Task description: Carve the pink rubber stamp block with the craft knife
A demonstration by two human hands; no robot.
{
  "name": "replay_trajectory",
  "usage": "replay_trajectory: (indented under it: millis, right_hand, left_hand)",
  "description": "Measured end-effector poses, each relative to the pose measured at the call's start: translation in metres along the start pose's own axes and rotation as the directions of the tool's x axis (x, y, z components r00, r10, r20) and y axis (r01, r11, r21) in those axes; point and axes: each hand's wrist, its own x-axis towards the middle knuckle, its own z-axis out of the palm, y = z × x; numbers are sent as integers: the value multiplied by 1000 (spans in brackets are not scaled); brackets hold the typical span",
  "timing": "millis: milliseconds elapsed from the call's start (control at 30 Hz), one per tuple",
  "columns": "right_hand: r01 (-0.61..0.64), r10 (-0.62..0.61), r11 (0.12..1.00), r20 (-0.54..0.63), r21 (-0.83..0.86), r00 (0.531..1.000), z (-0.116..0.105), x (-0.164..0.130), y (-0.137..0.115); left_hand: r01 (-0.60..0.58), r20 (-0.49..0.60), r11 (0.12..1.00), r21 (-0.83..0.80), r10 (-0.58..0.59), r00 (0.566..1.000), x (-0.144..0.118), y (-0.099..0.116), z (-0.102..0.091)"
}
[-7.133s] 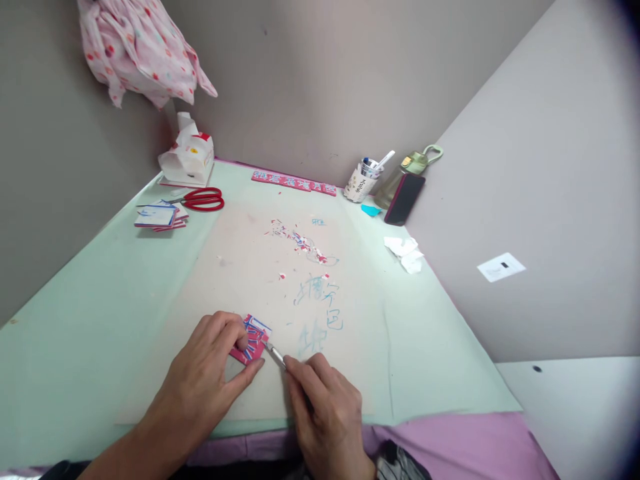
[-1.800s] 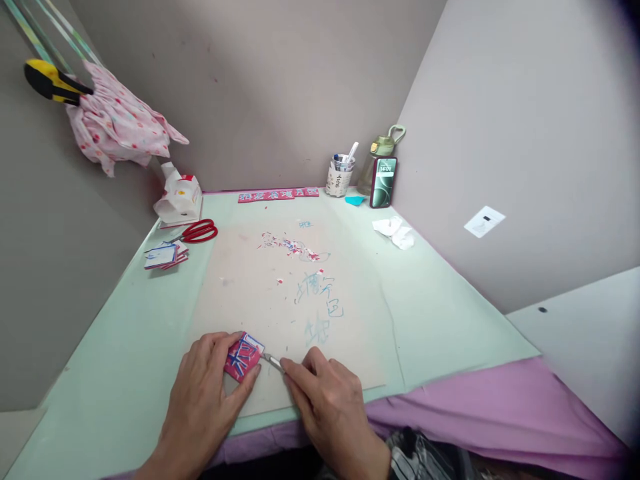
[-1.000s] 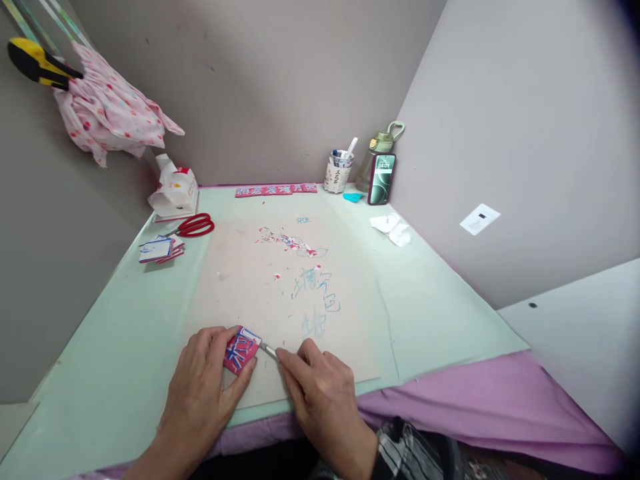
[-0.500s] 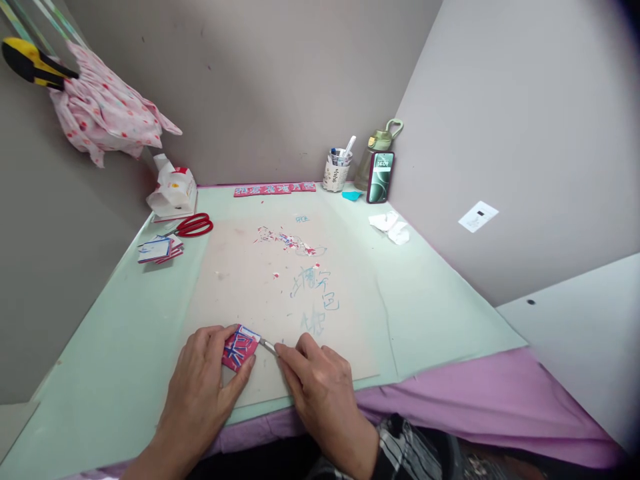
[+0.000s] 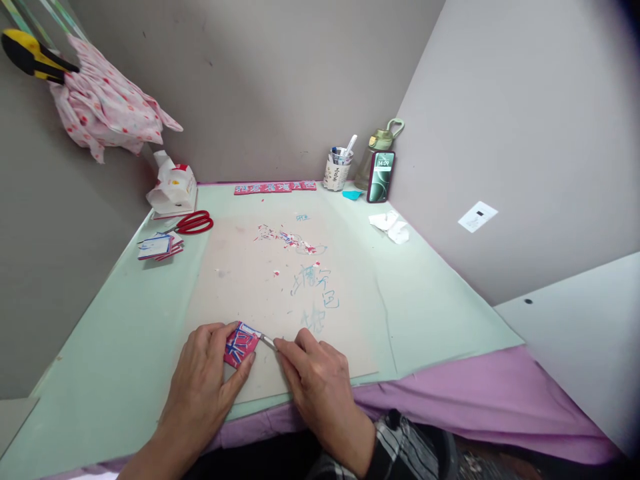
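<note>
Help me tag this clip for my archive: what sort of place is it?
Probably a small home craft corner for paper cutting: a mint-green table set into a corner, red scissors, paper scraps on the board, and a phone and pen cup by the wall.

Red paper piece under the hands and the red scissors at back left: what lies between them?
In the head view, only bare beige board and green mat lie between the red paper piece and the red scissors.
</note>
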Motion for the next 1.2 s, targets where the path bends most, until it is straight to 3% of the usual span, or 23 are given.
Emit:
replay_trajectory:
  millis: [600, 933, 1200]
  right_hand:
    - [8, -7, 999, 19, -43, 1000, -2, -1, 0]
    - [40, -47, 994, 74, 98, 996, -12, -1, 13]
    - [129, -134, 990, 100, 59, 986, -17, 0, 17]
  left_hand:
    - [33, 4, 998, -52, -33, 999, 0, -2, 0]
    - [-9, 56, 994, -111, 16, 998, -1, -9, -7]
    - [-51, 65, 991, -121, 59, 996, -3, -17, -6]
